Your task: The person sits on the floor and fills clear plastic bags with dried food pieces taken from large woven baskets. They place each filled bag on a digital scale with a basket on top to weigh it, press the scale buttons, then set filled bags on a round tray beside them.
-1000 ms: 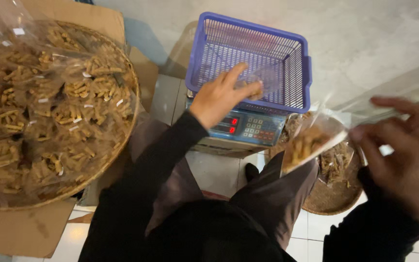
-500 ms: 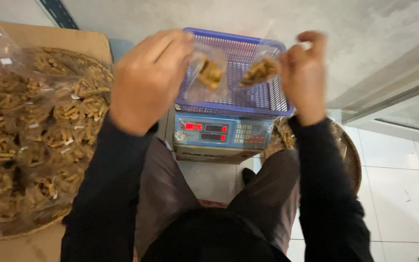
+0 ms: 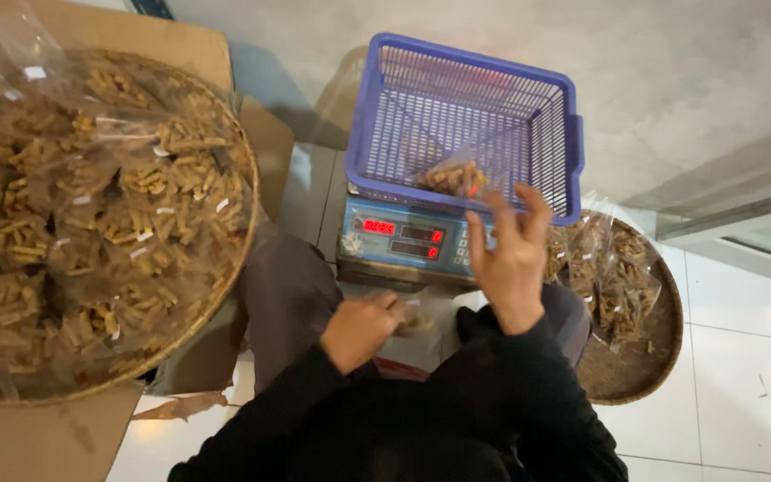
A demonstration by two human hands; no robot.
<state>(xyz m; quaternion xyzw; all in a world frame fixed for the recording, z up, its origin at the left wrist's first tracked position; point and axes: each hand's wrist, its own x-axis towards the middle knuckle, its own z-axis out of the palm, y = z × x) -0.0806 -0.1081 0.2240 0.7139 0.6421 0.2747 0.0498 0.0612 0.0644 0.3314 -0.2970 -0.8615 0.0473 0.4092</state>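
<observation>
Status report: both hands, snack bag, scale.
Right hand open, empty, raised before the scale. Left hand closed on something small, unclear. Clear plastic bag of brown sticks lying in blue plastic basket. Nothing blocking.

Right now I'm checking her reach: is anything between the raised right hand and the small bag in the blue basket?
Only the near wall of the blue basket; the right hand hovers just outside it, the small bag just inside.

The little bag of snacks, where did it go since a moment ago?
Half a second ago both hands held small clear bags up over the basket. Now one small bag lies in the blue basket, let go. The right hand hangs open just below the basket; the left hand has dropped to the lap, closed on something unclear. The scale and both round trays stayed put.
</observation>
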